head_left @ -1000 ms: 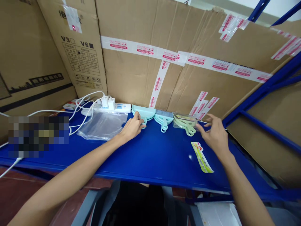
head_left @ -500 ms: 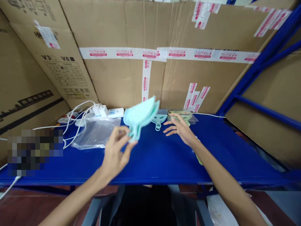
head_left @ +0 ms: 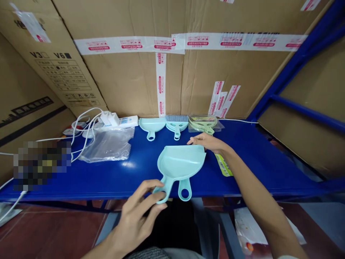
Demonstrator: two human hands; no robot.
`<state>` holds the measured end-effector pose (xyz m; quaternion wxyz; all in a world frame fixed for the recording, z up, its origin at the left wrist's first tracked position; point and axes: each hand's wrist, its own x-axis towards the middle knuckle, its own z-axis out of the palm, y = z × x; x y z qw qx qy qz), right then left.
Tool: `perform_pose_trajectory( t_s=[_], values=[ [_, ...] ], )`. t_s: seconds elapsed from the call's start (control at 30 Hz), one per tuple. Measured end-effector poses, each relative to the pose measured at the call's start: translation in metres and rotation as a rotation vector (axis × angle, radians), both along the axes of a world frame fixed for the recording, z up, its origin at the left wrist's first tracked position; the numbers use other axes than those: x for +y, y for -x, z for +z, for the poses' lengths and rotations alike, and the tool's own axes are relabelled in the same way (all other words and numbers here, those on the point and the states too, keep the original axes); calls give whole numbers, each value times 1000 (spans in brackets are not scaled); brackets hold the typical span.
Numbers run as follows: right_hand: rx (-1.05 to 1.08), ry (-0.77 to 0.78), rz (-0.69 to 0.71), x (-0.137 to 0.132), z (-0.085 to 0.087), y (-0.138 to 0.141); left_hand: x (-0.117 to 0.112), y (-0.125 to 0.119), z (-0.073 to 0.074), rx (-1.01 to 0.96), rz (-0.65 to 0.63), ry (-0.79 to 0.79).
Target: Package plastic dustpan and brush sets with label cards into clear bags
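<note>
A light-blue dustpan (head_left: 183, 163) is tilted over the front of the table, and my left hand (head_left: 144, 208) grips its handle between thumb and fingers. From under it sticks out a second handle (head_left: 184, 190) of the same colour, so another pan lies beneath. My right hand (head_left: 212, 142) is at the far right edge of the dustpan, its visible fingers stretched to the left; part of it is hidden by the pan. Whether it touches the rim I cannot tell. A yellow-green label card (head_left: 223, 165) lies below my right wrist.
Along the back stand a light-blue dustpan (head_left: 152, 126), a grey-bristled brush (head_left: 177, 124) on similar pans, and a bagged green set (head_left: 203, 124). Clear plastic bags (head_left: 110, 144), white cables (head_left: 93, 126) and a power strip (head_left: 128, 121) are left. Cardboard (head_left: 129, 79) walls the back.
The dustpans in my left hand have come down and toward me, their handles now spread apart. My right hand has moved to their far edge. A back dustpan, hidden before, is now visible.
</note>
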<state>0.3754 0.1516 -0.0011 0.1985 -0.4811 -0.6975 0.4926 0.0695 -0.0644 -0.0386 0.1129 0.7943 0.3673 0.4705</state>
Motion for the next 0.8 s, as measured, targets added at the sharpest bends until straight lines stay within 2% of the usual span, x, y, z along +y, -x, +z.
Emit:
perform_pose_trajectory(
  t_s=[0.1, 0.2, 0.37, 0.47, 0.53, 0.6, 0.67, 0.73, 0.8],
  values=[
    [-99, -180, 99, 4, -1, -6, -9, 26, 11, 7, 104, -31],
    [-313, -294, 165, 4, 5, -14, -13, 45, 12, 22, 195, -20],
    [-477, -394, 169, -6, 14, -21, -5, 49, -9, 75, 241, -38],
    [-525, -438, 169, -15, 13, -16, 0, 45, -23, 136, 218, -53],
    [-552, -476, 168, -19, 10, -10, 1, 46, -26, 202, 186, -55],
    [-572, -491, 192, -21, 7, -4, 1, 51, -21, 278, 146, -81],
    [-579, -485, 238, -21, 4, 2, 7, 56, -9, 323, 104, -108],
    [-573, -490, 274, -19, 3, 6, 25, 59, 8, 332, 74, -112],
    [-563, -497, 292, -18, 2, 7, 56, 59, 22, 364, 61, -111]
  ],
)
